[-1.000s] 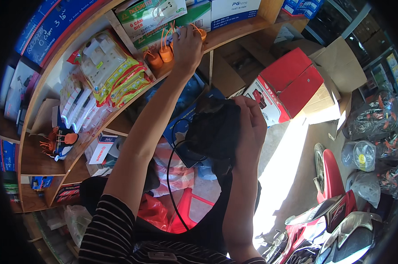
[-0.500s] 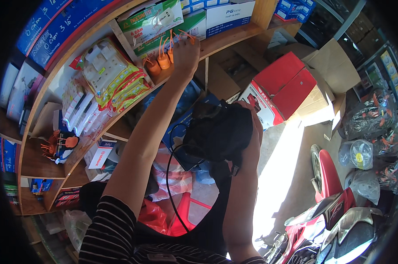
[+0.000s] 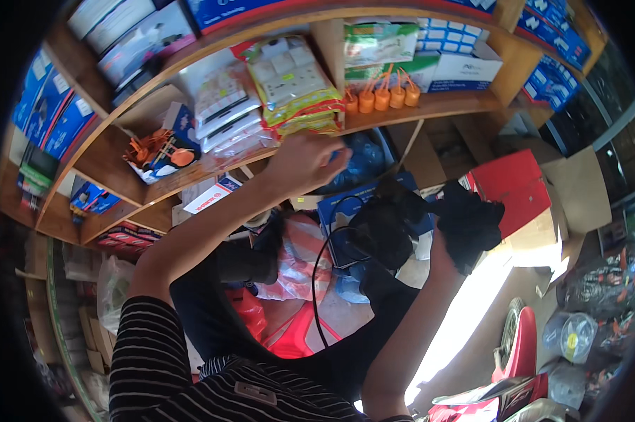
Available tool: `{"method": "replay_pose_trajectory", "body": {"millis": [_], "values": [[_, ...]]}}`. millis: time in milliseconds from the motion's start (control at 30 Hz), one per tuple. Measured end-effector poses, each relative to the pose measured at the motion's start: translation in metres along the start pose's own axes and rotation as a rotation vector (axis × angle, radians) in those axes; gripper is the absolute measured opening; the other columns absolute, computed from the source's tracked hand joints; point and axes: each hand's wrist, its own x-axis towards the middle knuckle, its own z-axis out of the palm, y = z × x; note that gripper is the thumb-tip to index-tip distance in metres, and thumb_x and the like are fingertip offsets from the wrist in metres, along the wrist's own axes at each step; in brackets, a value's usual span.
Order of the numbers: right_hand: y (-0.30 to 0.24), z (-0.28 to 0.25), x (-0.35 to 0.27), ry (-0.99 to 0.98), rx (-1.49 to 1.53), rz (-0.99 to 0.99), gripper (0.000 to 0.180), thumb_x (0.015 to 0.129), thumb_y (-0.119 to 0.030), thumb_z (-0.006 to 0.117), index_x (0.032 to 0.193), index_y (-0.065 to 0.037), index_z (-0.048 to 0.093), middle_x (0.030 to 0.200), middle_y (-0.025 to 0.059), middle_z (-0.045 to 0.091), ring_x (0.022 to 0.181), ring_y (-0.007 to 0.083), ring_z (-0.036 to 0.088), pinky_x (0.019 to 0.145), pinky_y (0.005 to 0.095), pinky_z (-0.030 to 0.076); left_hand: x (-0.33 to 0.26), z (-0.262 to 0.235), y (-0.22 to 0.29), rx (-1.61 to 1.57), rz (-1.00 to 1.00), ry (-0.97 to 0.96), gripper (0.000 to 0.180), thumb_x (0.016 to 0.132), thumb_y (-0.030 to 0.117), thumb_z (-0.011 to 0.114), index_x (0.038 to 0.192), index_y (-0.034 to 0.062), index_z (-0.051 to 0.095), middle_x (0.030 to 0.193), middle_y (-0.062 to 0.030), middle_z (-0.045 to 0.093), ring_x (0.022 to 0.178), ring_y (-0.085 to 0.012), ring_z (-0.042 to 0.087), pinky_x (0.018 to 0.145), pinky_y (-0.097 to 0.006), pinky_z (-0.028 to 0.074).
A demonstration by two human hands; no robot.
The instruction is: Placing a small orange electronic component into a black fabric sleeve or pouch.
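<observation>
My left hand (image 3: 305, 163) is in mid-air in front of the shelf edge, by a blue plastic bag (image 3: 365, 156). Its fingers are loosely curled with gaps between them, and I see nothing in them. Toward the right, my right hand (image 3: 444, 247) grips a crumpled black bag (image 3: 470, 224), which hides most of the fingers. Several orange lamp holders (image 3: 381, 99) with wire leads on top stand in a row along the shelf front. A second dark bundle (image 3: 386, 228), its form unclear, lies between my arms with a thin black cable (image 3: 315, 278) beside it.
Yellow packs of white sockets (image 3: 289, 77) fill the compartment left of the lamp holders. An open box (image 3: 164, 158) holds more orange pieces. A red carton (image 3: 513, 193) stands at right, with a red motorbike (image 3: 517, 344) nearer. A red stool (image 3: 303, 330) is below.
My left hand has left the orange lamp holders and drawn back from the shelf. My right hand has shifted right with the black bag. The view has turned left.
</observation>
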Motion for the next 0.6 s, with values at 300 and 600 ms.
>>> {"method": "replay_pose_trajectory", "body": {"millis": [300, 600], "values": [[0.004, 0.016, -0.006, 0.411, 1.073, 0.56, 0.045, 0.102, -0.037, 0.046, 0.131, -0.004, 0.055, 0.134, 0.0133, 0.059, 0.127, 0.0288, 0.052, 0.11, 0.0458, 0.035, -0.192, -0.244, -0.174, 0.241, -0.874, 0.354, 0.03, 0.087, 0.022, 0.066, 0.111, 0.0031, 0.067, 0.094, -0.0155, 0.071, 0.09, -0.0295, 0.07, 0.081, -0.038, 0.054], [0.014, 0.044, -0.012, 0.217, 0.496, 0.521, 0.043, 0.102, -0.03, 0.043, 0.137, -0.005, 0.046, 0.142, 0.0102, 0.052, 0.132, 0.023, 0.049, 0.112, 0.039, 0.034, -0.236, -0.259, -0.249, 0.535, -1.06, 0.046, 0.043, 0.086, 0.034, 0.065, 0.123, 0.0115, 0.058, 0.11, -0.0189, 0.069, 0.109, -0.0385, 0.064, 0.09, -0.05, 0.051]]}}
